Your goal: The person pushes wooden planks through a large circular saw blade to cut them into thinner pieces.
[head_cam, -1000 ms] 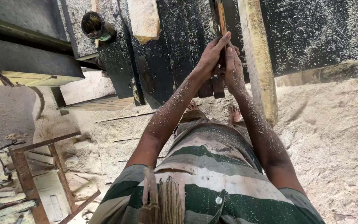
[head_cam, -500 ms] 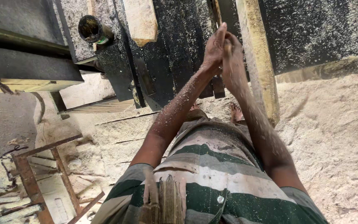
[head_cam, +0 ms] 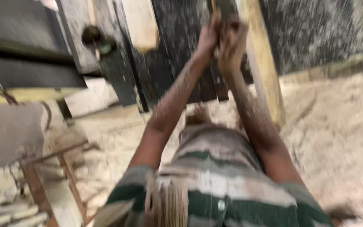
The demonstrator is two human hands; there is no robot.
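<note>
The view is motion-blurred. My left hand [head_cam: 209, 37] and my right hand [head_cam: 233, 42] are pressed together at the top of the view, fingers closed around a narrow dark wooden strip [head_cam: 220, 86] that stands upright against a dark, sawdust-speckled machine table [head_cam: 177, 50]. Both forearms are dusted with sawdust and reach up from my striped green and white shirt [head_cam: 215, 193]. Just to the right of my hands runs a long pale wooden plank [head_cam: 262, 67].
A pale board [head_cam: 141, 23] lies on the dark table at top centre, with a round dark knob [head_cam: 91, 35] to its left. Sawdust covers the floor [head_cam: 337, 138]. A rusty metal frame [head_cam: 51, 176] and pale wood offcuts [head_cam: 9, 197] sit at lower left.
My two hands have closed tighter together on the strip and risen toward the top of the view. The picture has turned blurry from head movement.
</note>
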